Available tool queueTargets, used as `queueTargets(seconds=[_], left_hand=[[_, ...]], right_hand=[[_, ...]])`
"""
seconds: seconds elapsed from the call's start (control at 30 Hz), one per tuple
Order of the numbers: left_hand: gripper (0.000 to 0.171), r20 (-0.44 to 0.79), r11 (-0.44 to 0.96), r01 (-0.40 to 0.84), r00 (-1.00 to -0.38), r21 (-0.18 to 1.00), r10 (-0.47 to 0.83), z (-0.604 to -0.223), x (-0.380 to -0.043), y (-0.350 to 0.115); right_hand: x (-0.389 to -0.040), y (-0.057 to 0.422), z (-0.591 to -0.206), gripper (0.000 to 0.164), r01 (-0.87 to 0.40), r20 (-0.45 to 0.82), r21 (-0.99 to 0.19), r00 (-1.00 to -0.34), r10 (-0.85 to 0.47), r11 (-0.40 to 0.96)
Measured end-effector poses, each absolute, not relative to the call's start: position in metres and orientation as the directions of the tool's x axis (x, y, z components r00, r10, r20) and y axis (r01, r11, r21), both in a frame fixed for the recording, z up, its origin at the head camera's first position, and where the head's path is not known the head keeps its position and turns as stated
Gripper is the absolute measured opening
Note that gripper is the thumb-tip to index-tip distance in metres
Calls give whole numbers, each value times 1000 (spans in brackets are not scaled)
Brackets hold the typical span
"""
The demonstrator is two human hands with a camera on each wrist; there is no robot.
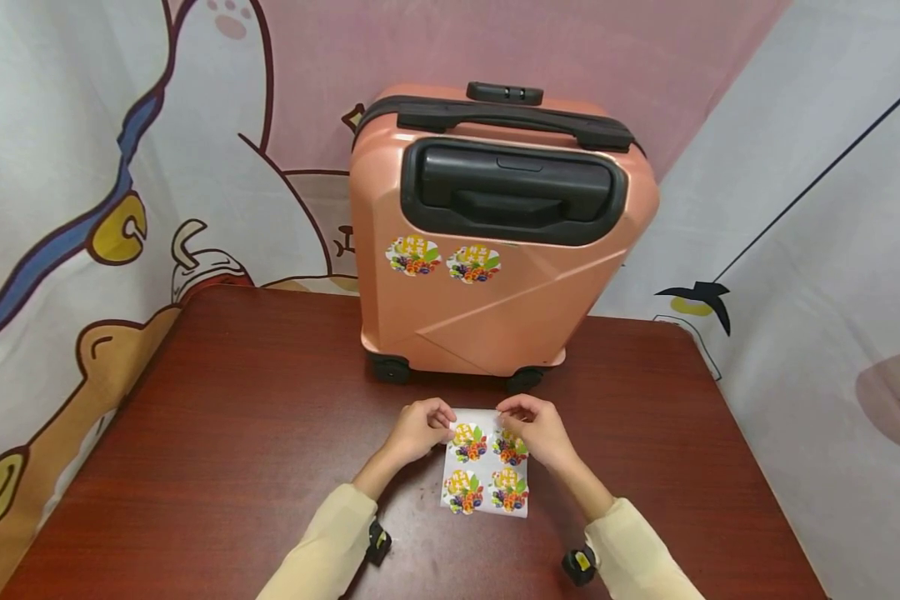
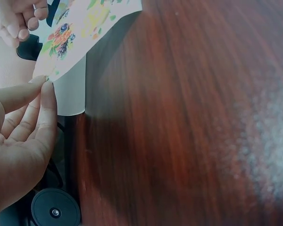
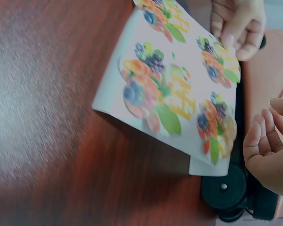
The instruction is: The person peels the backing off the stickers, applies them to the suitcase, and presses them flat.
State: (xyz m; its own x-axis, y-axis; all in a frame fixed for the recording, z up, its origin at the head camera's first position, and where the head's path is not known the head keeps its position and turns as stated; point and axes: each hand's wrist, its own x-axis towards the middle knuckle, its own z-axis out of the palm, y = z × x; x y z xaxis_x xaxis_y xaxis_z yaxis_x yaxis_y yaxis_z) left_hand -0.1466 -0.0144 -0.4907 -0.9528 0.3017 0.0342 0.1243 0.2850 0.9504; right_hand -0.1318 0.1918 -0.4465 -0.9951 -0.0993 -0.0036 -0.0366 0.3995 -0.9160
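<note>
A white sticker sheet point(image 1: 482, 490) with several round fruit stickers point(image 1: 509, 489) lies on the table in front of a pink hard-shell suitcase point(image 1: 480, 308). At the sheet's upper left corner, my left hand point(image 1: 422, 429) pinches the edge between thumb and fingertip, seen closely in the left wrist view. Part of the sheet bends up from the table in the right wrist view. My right hand point(image 3: 271, 148) hovers beside the upper right corner, its fingers loosely curled and apart from the paper. Two matching stickers point(image 1: 413, 255) are on the suitcase front, side by side below the black handle recess.
The suitcase stands upright on black wheels point(image 1: 390, 369) at the back of the reddish-brown wooden table point(image 1: 270, 433). Behind it hangs a cartoon-printed cloth point(image 1: 307, 83). Black wrist devices point(image 1: 579, 565) sit at both cuffs.
</note>
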Motion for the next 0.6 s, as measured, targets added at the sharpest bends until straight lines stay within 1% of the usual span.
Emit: queueTargets(seconds=[0.2, 0.47, 0.6], left_hand=[[14, 47, 291, 139, -952, 947, 304, -490, -147, -14], [14, 66, 299, 160, -950, 941, 304, -489, -146, -13], [14, 76, 305, 171, -950, 937, 302, -489, -146, -13]], right_hand=[[-130, 186, -463, 10, -63, 2, -904, -990, -142, 424], [-128, 181, -472, 12, -152, 91, -860, -985, -147, 488], [-128, 178, -474, 14, -167, 105, -840, -983, -149, 517]])
